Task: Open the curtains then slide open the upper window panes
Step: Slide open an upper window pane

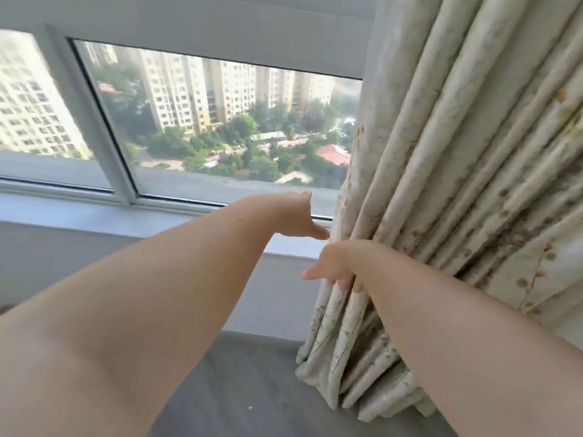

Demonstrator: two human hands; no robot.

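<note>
The curtain [441,184] hung bunched at the right of the window [220,121]. The right hand [337,266] gripped its folds, fingers curled in. The left hand [296,219], arm stretched, touched its edge with fingers open, holding nothing.

Bright daylight pours through my window [220,121]; the towers outside look hazy and smeared, the frame lines bow at the edges, shadows stay soft.
</note>
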